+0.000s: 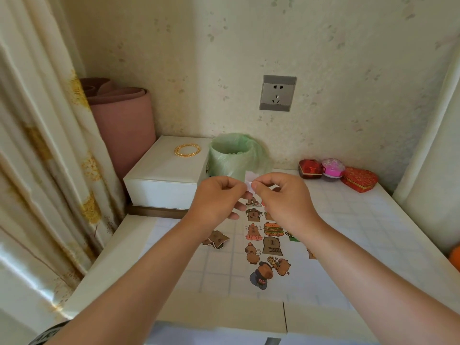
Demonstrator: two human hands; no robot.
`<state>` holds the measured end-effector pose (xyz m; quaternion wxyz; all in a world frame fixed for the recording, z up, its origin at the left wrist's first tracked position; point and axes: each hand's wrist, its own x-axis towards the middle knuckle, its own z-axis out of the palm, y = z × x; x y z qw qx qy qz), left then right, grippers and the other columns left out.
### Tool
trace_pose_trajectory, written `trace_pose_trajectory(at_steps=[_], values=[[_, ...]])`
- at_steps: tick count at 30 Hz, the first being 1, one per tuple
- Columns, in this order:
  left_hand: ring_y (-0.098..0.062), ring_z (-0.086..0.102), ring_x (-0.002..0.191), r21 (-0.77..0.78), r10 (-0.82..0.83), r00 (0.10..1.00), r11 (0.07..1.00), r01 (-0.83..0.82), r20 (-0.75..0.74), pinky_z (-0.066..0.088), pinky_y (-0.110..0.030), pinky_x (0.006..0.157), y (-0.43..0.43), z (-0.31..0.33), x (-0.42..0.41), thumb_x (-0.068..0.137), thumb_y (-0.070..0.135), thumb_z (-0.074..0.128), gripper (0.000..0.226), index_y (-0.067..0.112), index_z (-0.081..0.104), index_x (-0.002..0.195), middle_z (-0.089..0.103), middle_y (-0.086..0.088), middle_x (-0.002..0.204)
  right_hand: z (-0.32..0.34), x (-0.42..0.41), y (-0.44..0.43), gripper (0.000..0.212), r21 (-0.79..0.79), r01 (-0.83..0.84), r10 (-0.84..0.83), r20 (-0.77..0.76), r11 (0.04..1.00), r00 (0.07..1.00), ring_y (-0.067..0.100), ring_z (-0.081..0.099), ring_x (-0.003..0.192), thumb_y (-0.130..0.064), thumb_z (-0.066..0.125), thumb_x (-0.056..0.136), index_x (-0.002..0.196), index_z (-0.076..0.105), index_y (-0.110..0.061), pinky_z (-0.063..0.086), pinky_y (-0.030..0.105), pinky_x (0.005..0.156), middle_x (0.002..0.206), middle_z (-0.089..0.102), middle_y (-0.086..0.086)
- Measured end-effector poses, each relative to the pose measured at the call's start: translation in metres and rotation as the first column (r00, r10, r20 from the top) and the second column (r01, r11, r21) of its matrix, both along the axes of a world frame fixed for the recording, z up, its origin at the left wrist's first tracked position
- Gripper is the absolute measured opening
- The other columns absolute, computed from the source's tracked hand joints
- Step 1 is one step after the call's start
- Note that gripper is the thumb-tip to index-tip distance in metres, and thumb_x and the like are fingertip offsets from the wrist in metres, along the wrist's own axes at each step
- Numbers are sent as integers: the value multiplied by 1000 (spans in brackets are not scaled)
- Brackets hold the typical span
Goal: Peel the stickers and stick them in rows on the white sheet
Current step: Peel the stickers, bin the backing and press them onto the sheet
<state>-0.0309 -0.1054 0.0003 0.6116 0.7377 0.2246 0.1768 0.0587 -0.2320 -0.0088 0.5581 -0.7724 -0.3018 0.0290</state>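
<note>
My left hand (219,195) and my right hand (281,192) meet above the table, both pinching a small white sticker piece (249,179) between thumbs and forefingers. Its printed side is hidden from me. Below the hands lies the white sheet (296,252) with several brown capybara stickers (267,245) stuck in two columns. A small pile of loose capybara stickers (216,240) lies on the table to the left of the sheet, partly under my left forearm. Another sticker edge (311,253) peeks out beside my right forearm.
A small bin lined with a green bag (235,155) stands just behind my hands. A white box (164,175) with gold bangles (187,150) sits back left beside a pink rolled mat (124,120). Red gift boxes (358,179) sit back right. Curtain (37,145) hangs left.
</note>
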Motion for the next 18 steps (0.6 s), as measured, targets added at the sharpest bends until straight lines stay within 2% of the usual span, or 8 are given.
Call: trace_pose_trajectory(at_steps=[3,6,9,12,14,16,18], values=[[-11,67,62,198,27,999,980,-17,-46,58,-30,57,14,0,-6,93,22,59,14,13,70,88,75,5,79,1,-4,9,14,7,24,-24,27,1000,999,1,62,66,-26,68,91,81,75,-31,41,21,64,82,71,-18],[-13,65,60,295,26,995,956,4,-96,57,-32,54,29,1,-11,95,26,57,19,12,65,86,74,5,79,5,-6,17,16,25,38,-39,47,999,998,3,60,64,-24,67,92,79,73,-31,42,23,69,78,70,-20],[-15,62,57,317,22,997,949,3,-76,51,-28,46,42,4,-16,96,23,52,17,16,61,83,73,3,81,9,-10,29,19,14,24,-25,38,1000,999,2,56,57,-23,66,93,77,71,-31,42,23,66,61,63,-23],[-19,64,58,316,47,997,948,-28,-54,57,-36,52,56,7,-18,93,28,54,13,20,60,86,72,3,77,12,-16,44,17,18,0,0,18,1000,1000,10,54,47,-22,65,94,81,71,-28,44,23,53,58,60,-20],[-15,63,59,301,37,998,953,-22,-46,54,-30,50,65,7,-19,93,23,53,11,19,61,86,72,5,75,16,-18,51,15,29,-11,11,0,1000,1000,9,52,44,-20,64,95,84,71,-26,43,20,48,55,60,-18],[-15,63,61,303,45,998,953,-29,-47,52,-27,52,75,8,-20,92,19,52,13,17,62,85,73,4,76,21,-15,58,13,35,-8,9,-9,999,1000,7,50,42,-19,63,96,86,71,-22,42,17,47,56,60,-15],[-19,67,71,324,84,995,944,-63,-51,56,-33,63,85,7,-19,93,21,51,14,18,62,84,72,2,81,25,-7,68,15,38,15,-14,-16,999,1000,9,52,44,-19,63,96,83,71,-21,44,21,48,66,65,-9]])
